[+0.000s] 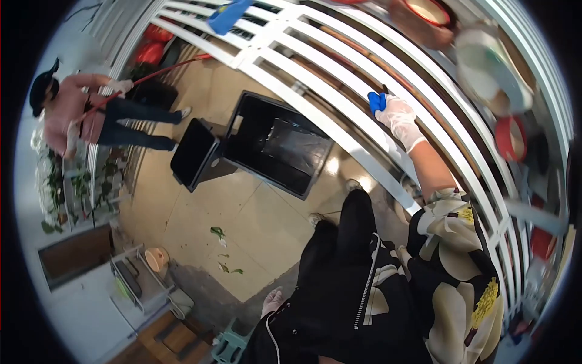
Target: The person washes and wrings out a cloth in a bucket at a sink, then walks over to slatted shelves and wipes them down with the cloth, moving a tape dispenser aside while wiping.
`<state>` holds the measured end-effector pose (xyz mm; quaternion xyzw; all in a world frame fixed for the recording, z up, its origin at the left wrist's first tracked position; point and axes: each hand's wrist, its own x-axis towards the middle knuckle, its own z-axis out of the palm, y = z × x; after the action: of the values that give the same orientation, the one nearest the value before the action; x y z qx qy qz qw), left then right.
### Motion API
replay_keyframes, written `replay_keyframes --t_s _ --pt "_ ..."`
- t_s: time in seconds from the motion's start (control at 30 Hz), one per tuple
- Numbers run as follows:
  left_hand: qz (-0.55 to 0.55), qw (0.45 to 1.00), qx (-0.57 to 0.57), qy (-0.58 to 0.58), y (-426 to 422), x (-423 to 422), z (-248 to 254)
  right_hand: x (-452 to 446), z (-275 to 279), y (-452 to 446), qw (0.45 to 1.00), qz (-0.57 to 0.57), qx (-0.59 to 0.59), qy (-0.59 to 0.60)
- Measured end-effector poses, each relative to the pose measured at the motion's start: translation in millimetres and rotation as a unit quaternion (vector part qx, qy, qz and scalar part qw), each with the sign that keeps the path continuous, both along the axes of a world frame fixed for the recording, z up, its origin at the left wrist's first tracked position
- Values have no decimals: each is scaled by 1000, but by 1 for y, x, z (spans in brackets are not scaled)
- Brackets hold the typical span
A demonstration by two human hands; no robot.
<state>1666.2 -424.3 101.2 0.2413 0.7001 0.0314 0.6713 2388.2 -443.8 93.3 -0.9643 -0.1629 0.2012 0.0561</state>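
- In the head view, the person's right hand (399,121), in a pale thin glove, reaches out to a white slatted rack (315,76); its fingers are bent and pressed together around a bunched blue cloth (376,103), which lies at one of the slats.
- The cloth is probably gathered this way so that it bends around the narrow slat; the glove likely keeps the skin clean.
- The left hand (273,301), also gloved, hangs low beside the dark clothing; whether its fingers pinch anything, I cannot tell.
- A second blue cloth (229,16) lies over the rack's far part, perhaps left there within easy reach.
- A black crate (264,178) stands on the floor just beside the rack, next to a black bin (195,155).
- The tiled floor (182,212) is shiny, with leafy scraps (218,232) on it.
- Across the room, another person (85,109) grips a red pole (160,71) near white flowers (43,158).
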Motion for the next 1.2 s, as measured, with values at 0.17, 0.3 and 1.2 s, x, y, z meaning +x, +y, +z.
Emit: replay_keyframes --t_s 0.17,0.3,1.2 --pt "-216 970 11 112 74 -27 -31 -58 12 -182 995 -80 -64 8" --pt "-318 943 33 91 126 -22 -32 -102 11 -321 966 -154 -208 20" --pt "-470 876 108 24 9 183 -9 -206 -33 -577 738 -492 455 -79"
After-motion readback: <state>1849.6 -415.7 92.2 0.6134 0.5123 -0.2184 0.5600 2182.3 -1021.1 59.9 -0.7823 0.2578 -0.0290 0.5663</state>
